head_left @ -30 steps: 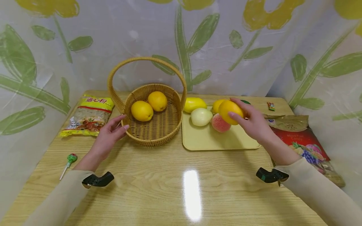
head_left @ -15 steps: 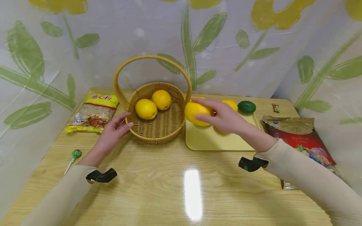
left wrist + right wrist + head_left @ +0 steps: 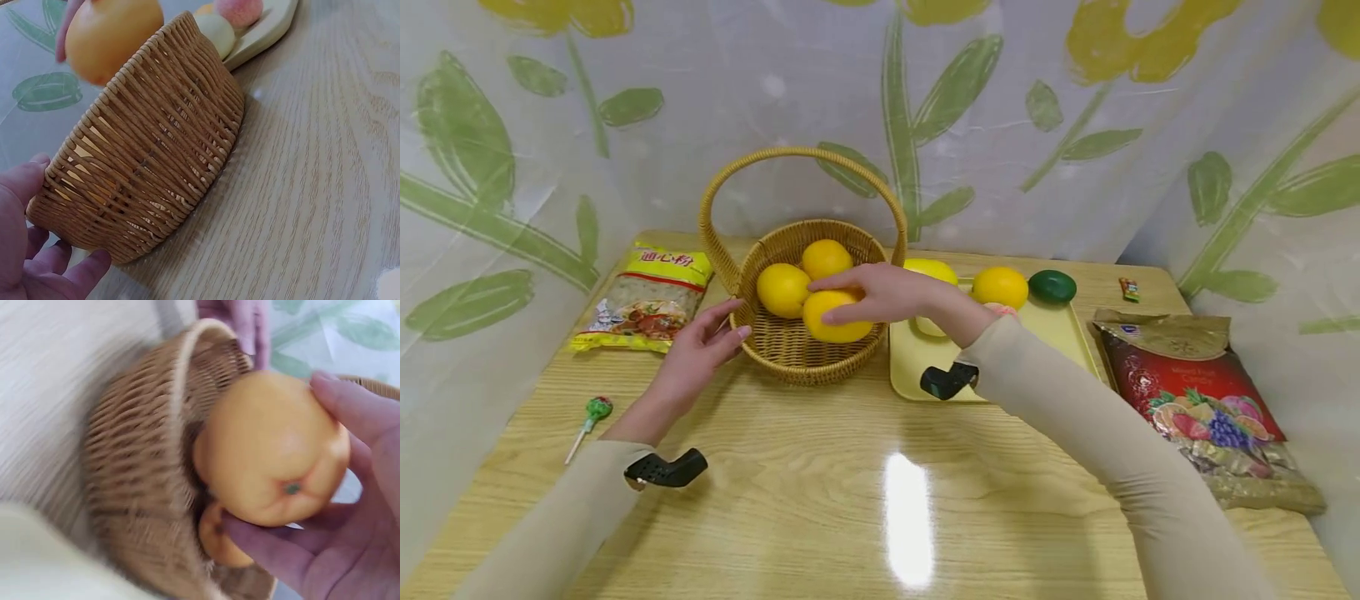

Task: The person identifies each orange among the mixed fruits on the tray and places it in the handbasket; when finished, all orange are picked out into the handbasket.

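Observation:
My right hand (image 3: 891, 293) grips an orange (image 3: 838, 318) between thumb and fingers, over the right side of the round wicker basket (image 3: 808, 372). In the right wrist view, the green stem spot of this orange (image 3: 275, 450) faces the camera. Two more oranges lie inside the basket, a left one (image 3: 782, 292) and one farther back (image 3: 827, 259). With the thumb at the rim and the fingers against the outer wall, my left hand (image 3: 700, 346) holds the basket's left side. The left wrist view shows this wall (image 3: 150, 137) close up.
Right of the basket, a yellow tray (image 3: 1063, 321) bears another orange-yellow fruit (image 3: 1000, 287), a green fruit (image 3: 1052, 287) and several partly hidden fruits. A candy bag (image 3: 1210, 408) lies at the right. A pasta bag (image 3: 651, 296) and a lollipop (image 3: 597, 408) are at the left.
My right hand has carried the orange leftward from above the tray to over the basket. My left hand has stayed at the basket's rim.

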Demonstrator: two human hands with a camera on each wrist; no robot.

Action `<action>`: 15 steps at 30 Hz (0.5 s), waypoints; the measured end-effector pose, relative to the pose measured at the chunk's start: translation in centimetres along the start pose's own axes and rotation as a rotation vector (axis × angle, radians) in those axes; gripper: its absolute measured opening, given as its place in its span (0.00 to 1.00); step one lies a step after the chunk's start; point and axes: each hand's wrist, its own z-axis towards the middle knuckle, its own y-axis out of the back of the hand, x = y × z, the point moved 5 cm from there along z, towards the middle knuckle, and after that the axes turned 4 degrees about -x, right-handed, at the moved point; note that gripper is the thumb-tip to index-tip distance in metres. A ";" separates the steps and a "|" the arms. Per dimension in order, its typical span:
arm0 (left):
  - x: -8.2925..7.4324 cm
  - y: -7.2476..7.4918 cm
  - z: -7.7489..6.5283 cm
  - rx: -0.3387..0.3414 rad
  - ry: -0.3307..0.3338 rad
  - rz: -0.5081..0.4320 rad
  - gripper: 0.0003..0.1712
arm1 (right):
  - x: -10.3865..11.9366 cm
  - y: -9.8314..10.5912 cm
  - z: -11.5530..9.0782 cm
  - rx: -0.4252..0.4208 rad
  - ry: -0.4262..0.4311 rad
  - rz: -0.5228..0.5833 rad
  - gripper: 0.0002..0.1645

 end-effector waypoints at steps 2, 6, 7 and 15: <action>0.0 0.1 0.0 -0.002 -0.001 0.004 0.40 | 0.2 -0.6 1.3 0.053 0.004 0.017 0.36; -0.1 0.1 0.0 0.001 -0.002 -0.002 0.41 | 0.3 -2.2 3.8 0.131 -0.008 0.046 0.36; -0.2 0.1 0.0 0.000 -0.003 -0.004 0.41 | 0.2 -2.7 4.3 0.145 -0.013 0.049 0.36; -0.3 0.0 -0.1 0.002 -0.012 -0.009 0.40 | -0.3 -4.2 6.6 0.108 -0.094 0.075 0.37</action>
